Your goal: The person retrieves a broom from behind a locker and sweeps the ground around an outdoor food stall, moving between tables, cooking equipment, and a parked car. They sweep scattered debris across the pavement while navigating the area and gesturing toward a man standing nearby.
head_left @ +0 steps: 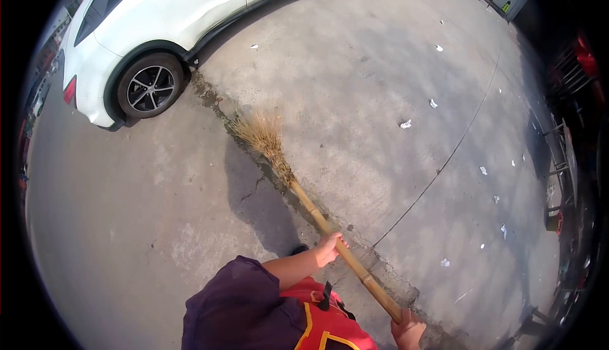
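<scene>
Bamboo broom slants across concrete ground, straw bristles along dark crack near white car. Left hand curled round handle midway; right hand wrapped about its near end. White scraps scattered to right.

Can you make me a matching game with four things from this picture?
Things:
1. Broom
2. Car
3. Yellow-trimmed clothing
4. Little scraps

Matches:
A. Scattered on the ground
B. Red
C. Gripped by the left hand and right hand
D. White, at the picture's upper left

Right pairs: 1-C, 2-D, 3-B, 4-A
</scene>
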The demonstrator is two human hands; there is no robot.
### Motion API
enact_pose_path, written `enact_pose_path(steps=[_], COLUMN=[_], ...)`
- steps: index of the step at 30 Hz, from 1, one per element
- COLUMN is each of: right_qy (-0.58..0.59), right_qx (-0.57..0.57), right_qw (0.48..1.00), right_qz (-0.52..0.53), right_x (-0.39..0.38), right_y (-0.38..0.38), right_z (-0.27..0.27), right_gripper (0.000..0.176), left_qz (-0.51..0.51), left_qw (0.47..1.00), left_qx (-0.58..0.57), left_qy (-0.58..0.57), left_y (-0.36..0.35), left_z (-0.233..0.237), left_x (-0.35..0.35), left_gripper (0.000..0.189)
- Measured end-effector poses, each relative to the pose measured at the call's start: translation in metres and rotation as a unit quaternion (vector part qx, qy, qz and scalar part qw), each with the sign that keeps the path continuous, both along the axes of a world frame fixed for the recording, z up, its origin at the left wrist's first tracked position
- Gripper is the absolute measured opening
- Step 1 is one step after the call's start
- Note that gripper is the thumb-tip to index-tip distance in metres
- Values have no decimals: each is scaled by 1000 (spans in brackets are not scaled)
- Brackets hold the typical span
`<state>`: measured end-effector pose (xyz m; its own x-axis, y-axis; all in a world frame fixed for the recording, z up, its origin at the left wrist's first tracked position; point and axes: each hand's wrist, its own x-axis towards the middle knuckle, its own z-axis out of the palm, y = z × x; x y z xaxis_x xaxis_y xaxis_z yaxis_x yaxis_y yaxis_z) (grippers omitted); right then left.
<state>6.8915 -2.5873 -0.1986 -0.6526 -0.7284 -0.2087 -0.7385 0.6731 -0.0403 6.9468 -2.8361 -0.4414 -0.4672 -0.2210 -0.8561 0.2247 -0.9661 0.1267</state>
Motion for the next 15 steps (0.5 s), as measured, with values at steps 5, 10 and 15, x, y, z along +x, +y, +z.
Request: enact_pose_path(steps=[5, 10, 15], right_qy=[-59, -33, 22], right_qx=[-72, -62, 63], right_qw=[989, 996, 985], right_qz=[118, 56, -158], right_x=[-14, -16, 5], right_y=[-130, -119, -63], right_z=[-61, -45, 40], right_gripper=[20, 17, 34], left_qz=[76, -35, -264], left_qw=[988, 997, 964], left_qx=[46, 19, -11], left_qy=[-126, -71, 29], left_y=[-135, -120, -24], left_z=[-79, -93, -15], left_x=[78, 15, -148], left_gripper=[8, 7, 11])
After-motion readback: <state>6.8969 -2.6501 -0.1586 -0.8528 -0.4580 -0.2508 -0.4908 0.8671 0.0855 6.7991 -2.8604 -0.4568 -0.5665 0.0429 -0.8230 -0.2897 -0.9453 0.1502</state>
